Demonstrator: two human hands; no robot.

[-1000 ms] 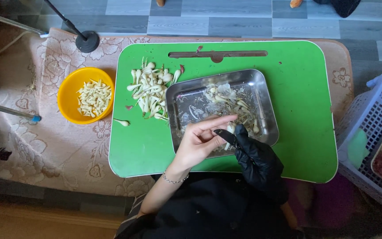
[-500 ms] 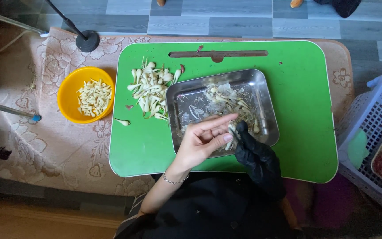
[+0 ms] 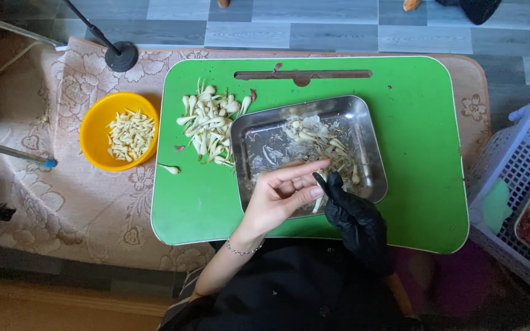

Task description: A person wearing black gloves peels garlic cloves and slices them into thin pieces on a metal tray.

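Since the earlier frame, the bare left hand point(image 3: 280, 196) has uncurled its fingers over the near edge of the steel tray point(image 3: 363, 129), while the black-gloved right hand point(image 3: 354, 214) pinches a slim pale clove point(image 3: 319, 202) just beside the left fingertips. One green lap board point(image 3: 424, 122) lies on a floral cloth point(image 3: 50, 202) above grey floor tiles, the tray at its centre holding papery skins. One yellow bowl point(image 3: 96, 116) of peeled pieces sits off the board's left edge, and one heap of unpeeled cloves point(image 3: 210, 122) lies by the tray's left rim.

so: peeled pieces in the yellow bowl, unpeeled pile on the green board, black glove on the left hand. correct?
Not quite. The head view shows the black glove on the right hand; the left hand is bare. The yellow bowl and the pile on the green board are as stated.
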